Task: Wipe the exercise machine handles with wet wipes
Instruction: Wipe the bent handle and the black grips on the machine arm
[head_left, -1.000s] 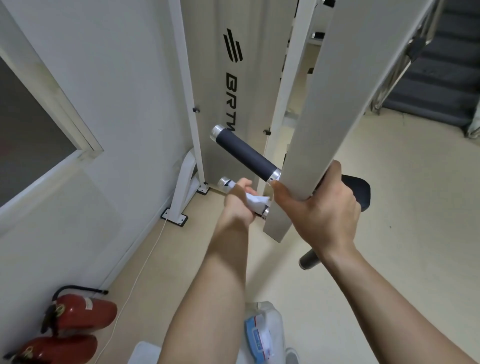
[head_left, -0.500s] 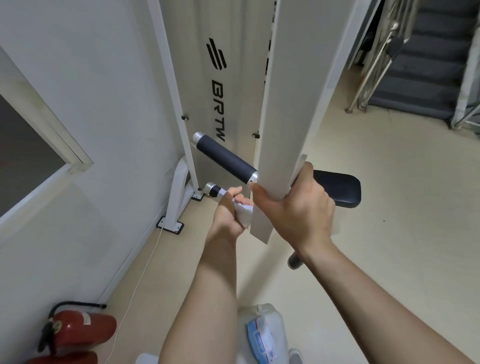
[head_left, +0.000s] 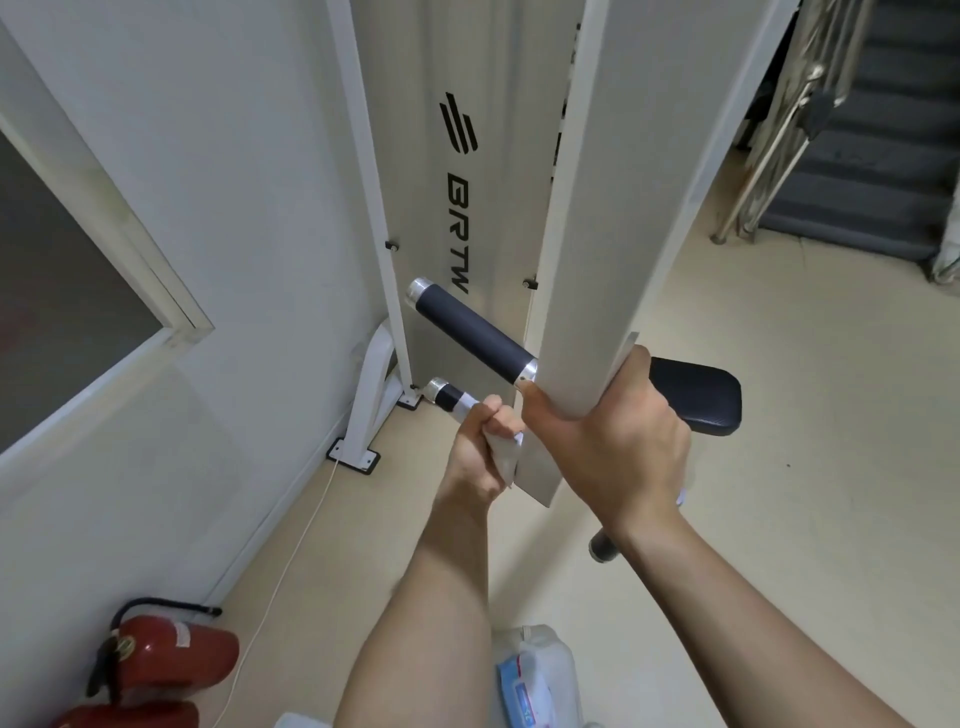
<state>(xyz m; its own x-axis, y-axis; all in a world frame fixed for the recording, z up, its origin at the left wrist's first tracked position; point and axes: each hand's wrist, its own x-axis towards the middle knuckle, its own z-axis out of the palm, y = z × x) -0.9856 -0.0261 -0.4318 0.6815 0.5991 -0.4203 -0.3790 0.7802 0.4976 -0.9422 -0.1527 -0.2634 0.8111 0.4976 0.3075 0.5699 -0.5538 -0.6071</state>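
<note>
A white swing arm (head_left: 613, 218) of the exercise machine hangs in front of me. Two black handles with silver end caps stick out to its left: an upper handle (head_left: 472, 332) and a lower handle (head_left: 449, 397). My left hand (head_left: 480, 452) is closed around the lower handle with a white wet wipe (head_left: 501, 449) pressed against it; only the handle's far end shows. My right hand (head_left: 608, 441) grips the bottom of the swing arm just under the upper handle.
A black padded seat (head_left: 696, 395) sits behind my right hand. A wet-wipe pack (head_left: 535, 680) lies on the floor below. Two red fire extinguishers (head_left: 171, 660) lie at the lower left by the wall. A stair railing (head_left: 789, 104) stands at the upper right.
My left hand has slid along the lower handle toward me, leaving more of its far end uncovered. The view has shifted; the right hand keeps its grip on the arm.
</note>
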